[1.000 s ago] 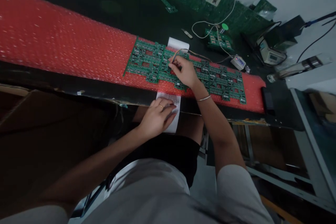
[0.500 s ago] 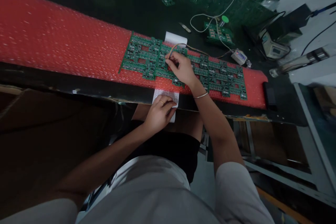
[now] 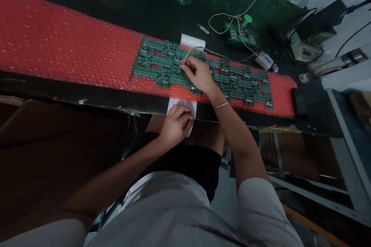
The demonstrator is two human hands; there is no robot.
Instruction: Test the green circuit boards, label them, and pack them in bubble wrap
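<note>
My right hand (image 3: 198,72) is over a panel of green circuit boards (image 3: 155,58), its fingers pinched on the end of a thin multicoloured wire lead (image 3: 213,51). The wires run right to a small white box (image 3: 263,61). What the fingertips touch on the boards is too small to make out. At the table's front edge, my left hand (image 3: 176,123) rests on a strip of printed label paper (image 3: 182,104), thumb and fingers closed together near its right side. Whether a label is between those fingertips cannot be seen.
Red bubble wrap (image 3: 72,42) lies beneath the boards. Behind them are a white paper roll (image 3: 193,41), a small knife (image 3: 203,29), stacked boards (image 3: 240,35) and a loose white cable (image 3: 211,25). A black block (image 3: 298,105) stands at the right end.
The view has shifted slightly. Both hands keep nearly the same places, the right still pinching the wire lead over the boards and the left still at the label strip.
</note>
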